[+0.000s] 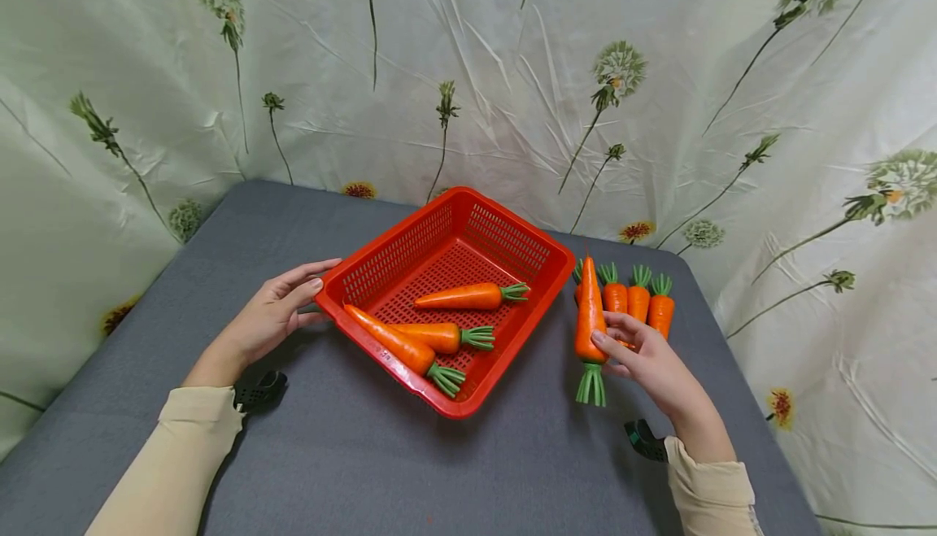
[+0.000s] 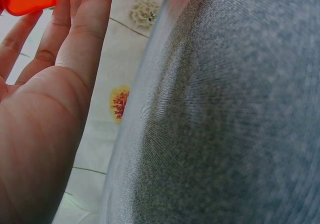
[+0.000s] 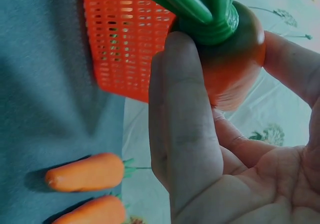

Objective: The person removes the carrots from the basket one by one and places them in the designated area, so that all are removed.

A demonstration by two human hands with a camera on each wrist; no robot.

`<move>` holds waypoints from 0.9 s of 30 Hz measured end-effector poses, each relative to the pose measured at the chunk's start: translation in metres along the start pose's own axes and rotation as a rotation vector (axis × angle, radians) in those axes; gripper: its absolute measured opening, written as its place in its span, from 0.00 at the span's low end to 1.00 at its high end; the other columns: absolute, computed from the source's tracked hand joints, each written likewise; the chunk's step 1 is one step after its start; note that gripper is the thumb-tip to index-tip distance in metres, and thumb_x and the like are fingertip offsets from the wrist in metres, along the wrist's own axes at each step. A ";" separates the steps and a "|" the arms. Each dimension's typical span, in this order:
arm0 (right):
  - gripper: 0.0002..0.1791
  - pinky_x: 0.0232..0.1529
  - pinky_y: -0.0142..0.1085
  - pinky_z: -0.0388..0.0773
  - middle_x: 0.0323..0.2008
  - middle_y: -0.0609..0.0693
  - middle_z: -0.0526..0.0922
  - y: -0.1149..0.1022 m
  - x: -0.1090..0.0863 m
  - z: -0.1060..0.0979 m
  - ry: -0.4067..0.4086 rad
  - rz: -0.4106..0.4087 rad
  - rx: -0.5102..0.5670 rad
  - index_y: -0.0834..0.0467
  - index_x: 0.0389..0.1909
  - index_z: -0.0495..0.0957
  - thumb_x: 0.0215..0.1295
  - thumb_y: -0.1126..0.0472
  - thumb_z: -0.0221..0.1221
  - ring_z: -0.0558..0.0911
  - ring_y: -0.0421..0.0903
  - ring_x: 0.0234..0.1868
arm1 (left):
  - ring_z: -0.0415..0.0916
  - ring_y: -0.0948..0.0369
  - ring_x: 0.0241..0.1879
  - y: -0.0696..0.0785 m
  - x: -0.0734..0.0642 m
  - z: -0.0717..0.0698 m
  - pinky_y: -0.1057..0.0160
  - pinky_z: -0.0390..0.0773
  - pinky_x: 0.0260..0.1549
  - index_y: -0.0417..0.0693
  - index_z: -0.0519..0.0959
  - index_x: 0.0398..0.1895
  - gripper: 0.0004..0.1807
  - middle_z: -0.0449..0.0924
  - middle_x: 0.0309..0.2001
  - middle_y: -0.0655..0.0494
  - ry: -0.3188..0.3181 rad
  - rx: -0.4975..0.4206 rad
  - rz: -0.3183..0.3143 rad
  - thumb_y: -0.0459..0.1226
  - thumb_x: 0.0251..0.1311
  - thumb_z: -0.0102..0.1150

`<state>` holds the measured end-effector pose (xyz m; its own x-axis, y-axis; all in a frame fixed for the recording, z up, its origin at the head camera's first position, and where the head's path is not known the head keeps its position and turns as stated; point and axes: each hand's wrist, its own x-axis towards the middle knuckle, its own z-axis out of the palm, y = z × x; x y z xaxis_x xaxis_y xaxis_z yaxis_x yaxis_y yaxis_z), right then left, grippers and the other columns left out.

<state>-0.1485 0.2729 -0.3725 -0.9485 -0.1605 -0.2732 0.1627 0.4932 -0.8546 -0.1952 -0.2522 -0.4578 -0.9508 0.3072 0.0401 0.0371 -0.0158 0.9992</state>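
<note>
My left hand holds the left corner of a red plastic basket, thumb at the rim and fingers along the outer side. In the left wrist view those fingers reach up to the red rim. Three orange carrots with green tops lie in the basket: one carrot in the middle, another nearer, the third along the near wall. To the basket's right, my right hand pinches a carrot near its thick end, tip pointing away, green stems toward me.
Beyond my right hand, several carrots lie in a row on the grey table, green ends toward the back. A pale flowered curtain hangs behind the table. Each wrist wears a black device.
</note>
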 end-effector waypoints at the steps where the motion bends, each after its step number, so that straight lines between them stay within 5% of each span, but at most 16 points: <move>1: 0.39 0.51 0.38 0.83 0.62 0.62 0.72 0.003 -0.001 0.000 0.000 0.005 0.003 0.63 0.75 0.54 0.74 0.48 0.56 0.80 0.36 0.48 | 0.78 0.69 0.59 0.000 0.000 0.000 0.62 0.85 0.47 0.49 0.62 0.76 0.27 0.69 0.69 0.62 -0.001 -0.001 0.001 0.44 0.77 0.47; 27: 0.37 0.49 0.46 0.85 0.54 0.58 0.79 0.052 -0.022 0.003 0.023 0.157 0.013 0.64 0.73 0.57 0.72 0.50 0.59 0.82 0.40 0.46 | 0.77 0.69 0.60 0.000 -0.001 -0.002 0.63 0.85 0.48 0.48 0.61 0.77 0.27 0.70 0.69 0.62 -0.043 -0.044 0.030 0.41 0.78 0.46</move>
<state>-0.1182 0.2997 -0.4126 -0.9172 -0.0624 -0.3936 0.3126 0.4999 -0.8077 -0.1951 -0.2542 -0.4577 -0.9355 0.3463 0.0707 0.0504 -0.0671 0.9965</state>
